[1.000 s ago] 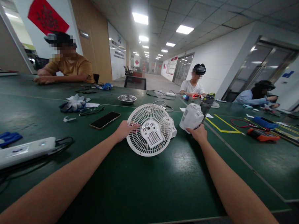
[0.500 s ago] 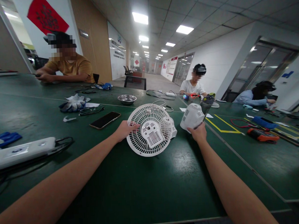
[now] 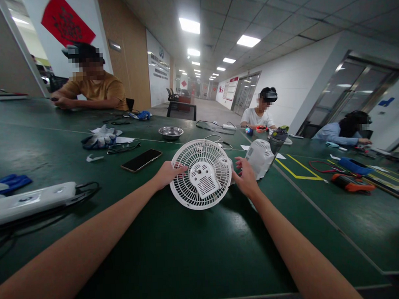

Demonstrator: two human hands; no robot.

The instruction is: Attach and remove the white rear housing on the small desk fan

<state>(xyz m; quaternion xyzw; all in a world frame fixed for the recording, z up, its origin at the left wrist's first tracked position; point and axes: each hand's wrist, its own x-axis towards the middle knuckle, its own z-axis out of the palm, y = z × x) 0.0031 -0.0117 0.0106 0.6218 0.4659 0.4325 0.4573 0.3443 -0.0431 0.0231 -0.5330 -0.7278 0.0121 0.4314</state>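
Note:
A round white fan grille (image 3: 184,193) with a slotted plate at its centre is tilted up above the green table. My left hand (image 3: 169,173) is closed on its left edge, thumb over the ribs. By the grille's right edge is my right hand (image 3: 247,179), its fingers apart; whether the thumb touches the rim I cannot tell. A white part behind that edge is mostly hidden. Just beyond my right hand stands a white plastic housing (image 3: 260,158) with slots, beside a dark clear bottle (image 3: 277,141).
A phone (image 3: 141,160), a metal bowl (image 3: 170,132), gloves (image 3: 100,137) and a white power strip (image 3: 33,203) lie leftward. An orange multimeter (image 3: 352,183) is on the right near yellow tape. Several people sit around the table (image 3: 197,255).
My right hand has let go of the white housing and moved left to the grille's right edge. The housing now stands a little further right. My left hand keeps its hold.

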